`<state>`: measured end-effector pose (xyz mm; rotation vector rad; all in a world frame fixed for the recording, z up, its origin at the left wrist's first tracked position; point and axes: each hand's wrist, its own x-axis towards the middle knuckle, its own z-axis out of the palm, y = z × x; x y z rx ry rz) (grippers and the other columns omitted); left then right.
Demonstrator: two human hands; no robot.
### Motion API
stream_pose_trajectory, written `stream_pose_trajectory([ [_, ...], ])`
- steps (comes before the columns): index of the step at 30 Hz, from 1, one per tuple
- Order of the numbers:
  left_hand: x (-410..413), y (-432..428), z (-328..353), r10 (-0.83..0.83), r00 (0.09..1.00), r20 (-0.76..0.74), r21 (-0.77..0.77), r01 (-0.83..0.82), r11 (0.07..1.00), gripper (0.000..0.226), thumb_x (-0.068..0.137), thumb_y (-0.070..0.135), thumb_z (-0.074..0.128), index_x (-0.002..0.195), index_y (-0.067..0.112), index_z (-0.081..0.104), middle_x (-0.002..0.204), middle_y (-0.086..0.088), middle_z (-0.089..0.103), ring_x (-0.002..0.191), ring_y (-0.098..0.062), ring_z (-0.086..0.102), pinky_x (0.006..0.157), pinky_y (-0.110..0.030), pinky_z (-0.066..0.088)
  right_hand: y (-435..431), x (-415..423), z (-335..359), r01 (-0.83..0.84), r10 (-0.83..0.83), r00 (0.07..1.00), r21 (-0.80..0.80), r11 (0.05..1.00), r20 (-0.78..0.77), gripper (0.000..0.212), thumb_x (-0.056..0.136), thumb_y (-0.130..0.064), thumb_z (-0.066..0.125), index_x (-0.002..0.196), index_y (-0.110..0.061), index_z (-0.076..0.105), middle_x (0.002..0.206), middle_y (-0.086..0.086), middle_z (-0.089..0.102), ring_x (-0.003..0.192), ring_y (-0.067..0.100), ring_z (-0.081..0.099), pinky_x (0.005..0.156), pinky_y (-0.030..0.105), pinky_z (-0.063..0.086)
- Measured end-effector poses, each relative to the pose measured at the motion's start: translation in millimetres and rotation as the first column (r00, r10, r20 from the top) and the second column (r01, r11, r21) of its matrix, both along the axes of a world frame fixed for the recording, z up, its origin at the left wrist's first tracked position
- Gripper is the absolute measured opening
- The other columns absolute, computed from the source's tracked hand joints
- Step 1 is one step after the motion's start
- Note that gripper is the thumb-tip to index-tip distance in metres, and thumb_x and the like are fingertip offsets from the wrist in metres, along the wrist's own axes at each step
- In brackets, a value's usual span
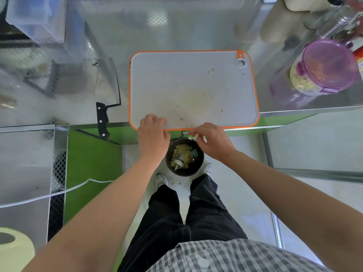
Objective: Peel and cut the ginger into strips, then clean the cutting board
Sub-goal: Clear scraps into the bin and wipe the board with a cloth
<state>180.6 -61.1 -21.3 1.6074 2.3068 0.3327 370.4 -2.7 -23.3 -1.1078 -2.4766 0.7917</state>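
Orange-rimmed grey cutting board (193,89): left hand (153,134) grips its near edge, right hand (213,141) pinches a pale scrap (189,138) above a round black bin (200,165).

A grey cutting board (167,79), rimmed in orange and flecked with tan scraps, is lying at 12 o'clock. A black-handled knife (102,119) is sitting at 10 o'clock and a purple-lidded jar (328,65) is glowing at 2 o'clock. A black bin (200,163) is holding yellowish peelings (183,152) at centre. Black trousers (208,213), white shoes (161,179) and a black-and-white checked shirt (235,258) are filling 6 o'clock, with green cabinet fronts (92,165) showing at 8 o'clock.
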Motion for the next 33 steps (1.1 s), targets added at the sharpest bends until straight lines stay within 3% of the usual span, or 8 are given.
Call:
stream_pose_trajectory([
  [6, -4.3, -3.1, -3.5, -0.032, 0.999, 0.002, -0.029, 0.032, 0.999, 0.039, 0.09, 0.013, 0.055, 0.129, 0.016, 0.056, 0.145, -0.013, 0.038, 0.133, -0.031, 0.034, 0.105, -0.041, 0.033, 15.7, -27.5, -7.7, -0.062, 0.086, 0.983, -0.151, 0.987, 0.161, 0.056, 0.086, -0.003, 0.051, 0.142, -0.006, 0.043, 0.151, 0.009, 0.035, 0.143, 0.022, 0.026, 0.117, 0.033, 0.022],
  [12, -4.7, -2.7, -3.9, -0.039, 0.999, 0.008, -0.034, 0.039, 0.999, 0.04, 0.092, 0.014, 0.054, 0.132, 0.016, 0.054, 0.147, -0.013, 0.036, 0.135, -0.03, 0.032, 0.108, -0.04, 0.032, -10.5, -9.5, -0.6, -0.094, 0.095, 0.995, -0.023, 0.995, 0.037, 0.03, 0.08, -0.008, 0.047, 0.093, -0.009, 0.075, 0.092, 0.006, 0.073, 0.085, 0.026, 0.067, 0.072, 0.042, 0.056],
  [16, -1.2, -2.5, -2.5, -0.025, 0.998, 0.055, -0.021, 0.026, 0.999, 0.039, 0.092, 0.01, 0.052, 0.131, 0.013, 0.054, 0.147, -0.014, 0.036, 0.136, -0.028, 0.032, 0.109, -0.039, 0.033, 4.1, -19.9, -4.4, -0.014, 0.022, 0.995, -0.089, 0.996, 0.096, 0.046, 0.084, -0.002, 0.051, 0.129, -0.006, 0.058, 0.14, 0.01, 0.052, 0.131, 0.025, 0.046, 0.109, 0.037, 0.037],
  [21, 3.6, -5.8, -1.1, -0.104, 0.983, 0.148, 0.1, 0.089, 0.991, 0.033, 0.088, 0.001, 0.052, 0.118, 0.009, 0.064, 0.128, -0.009, 0.054, 0.117, -0.025, 0.053, 0.095, -0.036, 0.045, -6.8, -8.1, -0.5, -0.062, 0.062, 0.998, -0.081, 0.995, 0.004, 0.031, 0.08, -0.006, 0.049, 0.097, -0.011, 0.074, 0.095, 0.005, 0.073, 0.087, 0.023, 0.066, 0.079, 0.041, 0.055],
  [24, 7.2, -0.6, -1.8, -0.165, 0.972, 0.168, 0.199, 0.131, 0.971, 0.031, 0.085, -0.001, 0.054, 0.112, 0.009, 0.067, 0.119, -0.009, 0.059, 0.11, -0.026, 0.056, 0.092, -0.042, 0.048, 13.9, 0.9, -6.4, 0.147, -0.146, 0.989, -0.036, 0.989, 0.028, 0.044, 0.084, -0.008, 0.049, 0.127, -0.01, 0.06, 0.134, 0.01, 0.056, 0.126, 0.026, 0.05, 0.107, 0.039, 0.038],
  [27, 10.7, 16.6, -8.4, -0.174, 0.984, 0.037, 0.073, 0.171, 0.983, 0.049, 0.089, 0.009, 0.053, 0.138, 0.01, 0.047, 0.151, -0.02, 0.033, 0.141, -0.036, 0.026, 0.114, -0.048, 0.026, 25.8, 11.2, -13.8, 0.224, -0.205, 0.955, -0.071, 0.972, 0.215, 0.061, 0.089, -0.014, 0.049, 0.147, -0.005, 0.032, 0.155, 0.013, 0.026, 0.145, 0.028, 0.019, 0.119, 0.042, 0.015],
  [30, 18.3, 31.5, -11.5, -0.23, 0.971, 0.062, -0.064, 0.234, 0.97, 0.058, 0.096, 0.017, 0.045, 0.15, 0.01, 0.025, 0.159, -0.016, 0.01, 0.148, -0.03, 0.006, 0.118, -0.041, 0.009, 14.4, 16.4, -15.3, 0.098, -0.09, 0.993, -0.105, 0.99, 0.077, 0.047, 0.088, -0.015, 0.047, 0.134, -0.007, 0.053, 0.142, 0.01, 0.049, 0.136, 0.025, 0.04, 0.115, 0.042, 0.028],
  [33, 31.8, 25.9, -7.7, -0.379, 0.899, 0.219, 0.047, 0.378, 0.925, 0.042, 0.096, 0.01, 0.046, 0.138, 0.01, 0.048, 0.152, -0.006, 0.035, 0.144, -0.021, 0.024, 0.113, -0.032, 0.025, 29.1, 22.8, -9.8, 0.255, -0.261, 0.965, -0.141, 0.957, -0.025, 0.044, 0.087, -0.012, 0.045, 0.129, -0.012, 0.058, 0.136, 0.005, 0.055, 0.127, 0.021, 0.049, 0.106, 0.037, 0.04],
])
